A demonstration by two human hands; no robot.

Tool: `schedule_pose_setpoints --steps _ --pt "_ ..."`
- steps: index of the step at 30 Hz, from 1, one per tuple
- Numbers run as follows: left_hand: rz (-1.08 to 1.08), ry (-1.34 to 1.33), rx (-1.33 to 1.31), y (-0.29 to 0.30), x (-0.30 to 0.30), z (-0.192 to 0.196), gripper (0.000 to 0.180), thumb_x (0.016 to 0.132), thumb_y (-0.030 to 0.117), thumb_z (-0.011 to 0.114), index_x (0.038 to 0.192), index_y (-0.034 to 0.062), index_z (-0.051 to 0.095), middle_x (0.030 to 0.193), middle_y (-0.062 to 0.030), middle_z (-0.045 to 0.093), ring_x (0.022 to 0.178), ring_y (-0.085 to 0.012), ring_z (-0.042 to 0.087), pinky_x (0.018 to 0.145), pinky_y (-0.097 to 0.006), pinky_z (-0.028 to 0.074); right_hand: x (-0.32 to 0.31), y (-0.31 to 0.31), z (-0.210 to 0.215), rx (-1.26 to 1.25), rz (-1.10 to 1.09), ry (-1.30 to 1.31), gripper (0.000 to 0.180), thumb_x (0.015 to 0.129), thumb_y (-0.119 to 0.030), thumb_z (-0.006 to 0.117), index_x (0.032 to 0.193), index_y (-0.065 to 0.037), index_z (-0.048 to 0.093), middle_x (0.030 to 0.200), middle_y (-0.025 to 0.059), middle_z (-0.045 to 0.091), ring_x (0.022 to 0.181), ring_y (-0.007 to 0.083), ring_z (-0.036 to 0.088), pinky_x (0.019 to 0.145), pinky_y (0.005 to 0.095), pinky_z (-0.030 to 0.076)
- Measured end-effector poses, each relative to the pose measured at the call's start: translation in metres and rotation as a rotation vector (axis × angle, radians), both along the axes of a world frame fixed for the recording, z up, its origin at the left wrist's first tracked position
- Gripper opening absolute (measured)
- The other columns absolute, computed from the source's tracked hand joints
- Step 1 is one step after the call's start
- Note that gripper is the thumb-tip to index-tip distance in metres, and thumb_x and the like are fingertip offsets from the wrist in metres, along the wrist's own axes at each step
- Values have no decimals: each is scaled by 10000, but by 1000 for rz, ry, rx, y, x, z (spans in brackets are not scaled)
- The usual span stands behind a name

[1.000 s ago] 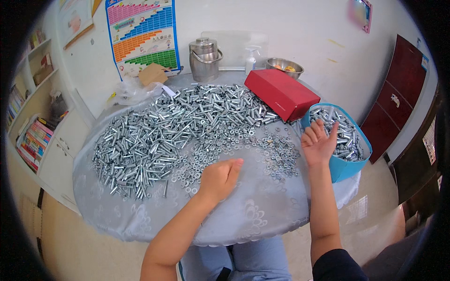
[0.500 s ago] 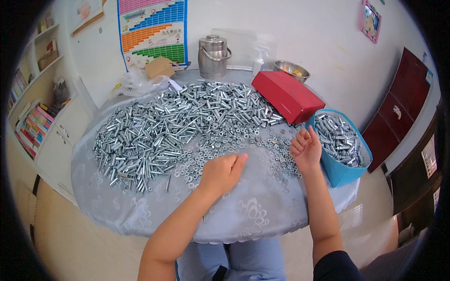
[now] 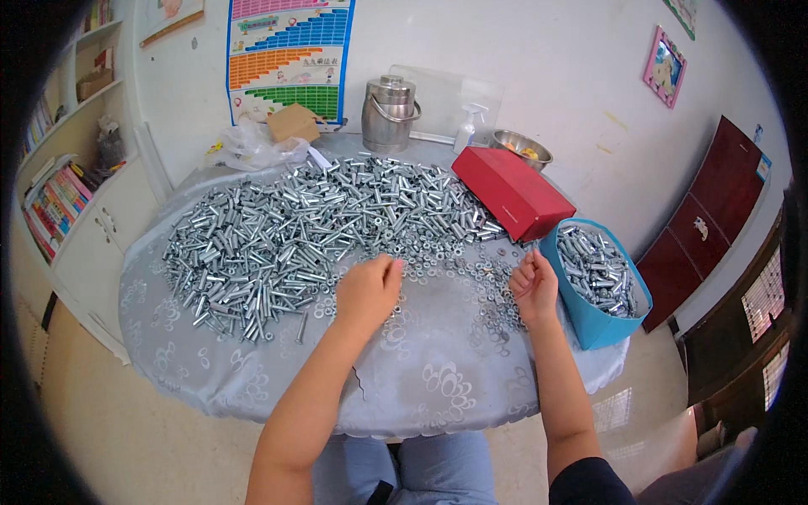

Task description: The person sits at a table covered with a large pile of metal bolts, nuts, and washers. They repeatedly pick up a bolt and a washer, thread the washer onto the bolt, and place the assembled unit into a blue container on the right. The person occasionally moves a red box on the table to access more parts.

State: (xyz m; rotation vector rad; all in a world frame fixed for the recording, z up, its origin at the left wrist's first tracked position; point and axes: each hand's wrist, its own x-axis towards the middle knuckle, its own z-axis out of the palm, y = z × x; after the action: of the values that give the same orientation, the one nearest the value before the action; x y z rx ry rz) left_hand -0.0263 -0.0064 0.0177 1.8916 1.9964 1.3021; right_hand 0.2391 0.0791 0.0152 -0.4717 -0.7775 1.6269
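My left hand (image 3: 368, 290) is closed over the near edge of the loose nuts and washers (image 3: 429, 252), its thumb against the fingers. What it holds, if anything, is hidden. My right hand (image 3: 535, 288) has its fingers curled in beside the blue bin's left wall, above more nuts and washers. Anything inside it is too small to make out. A wide heap of silvery bolts and metal sleeves (image 3: 261, 244) spreads over the table behind and left of my left hand. One single bolt (image 3: 301, 328) lies apart at the heap's near edge.
The blue fabric bin (image 3: 602, 335) at the right holds many assembled metal pieces. Behind it are a red box (image 3: 513, 189) and a steel bowl (image 3: 545, 156). A steel canister (image 3: 389, 114), spray bottle (image 3: 468, 126), plastic bag (image 3: 261, 147) and cardboard piece (image 3: 293, 123) stand along the back.
My left hand has drawn back left toward the bolt heap. My right hand has shifted slightly left and down, its fingers more curled. The whole view has tilted a little.
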Motion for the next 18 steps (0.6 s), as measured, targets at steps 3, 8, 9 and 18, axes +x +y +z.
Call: schedule_pose_setpoints --steps 3,8,9,18 --pt "105 79 116 9 -19 -6 175 811 213 559 818 39 562 780 -115 585 771 -294 542 684 -398 427 8 5 -4 61 -106 -12 196 892 -230 477 742 -106 456 550 -44 317 479 76 318 431 220 259" --pt "272 296 120 18 -57 -25 149 722 72 601 865 37 578 940 -124 570 905 -297 505 781 -389 413 22 13 -3 102 -429 -94 167 847 -208 538 732 -117 460 568 -39 372 491 72 357 440 218 268" --pt "289 318 102 20 -64 -31 161 714 63 599 872 37 581 938 -122 570 908 -297 505 783 -390 415 26 15 -3 114 -481 -113 166 844 -204 543 730 -117 459 572 -36 381 494 72 363 443 217 271" --pt "341 370 -17 23 -77 -44 145 733 61 582 876 64 612 923 -95 577 915 -294 517 817 -399 394 23 17 -8 120 -440 -159 136 846 -163 536 742 -104 473 602 -26 403 519 78 382 465 216 303"
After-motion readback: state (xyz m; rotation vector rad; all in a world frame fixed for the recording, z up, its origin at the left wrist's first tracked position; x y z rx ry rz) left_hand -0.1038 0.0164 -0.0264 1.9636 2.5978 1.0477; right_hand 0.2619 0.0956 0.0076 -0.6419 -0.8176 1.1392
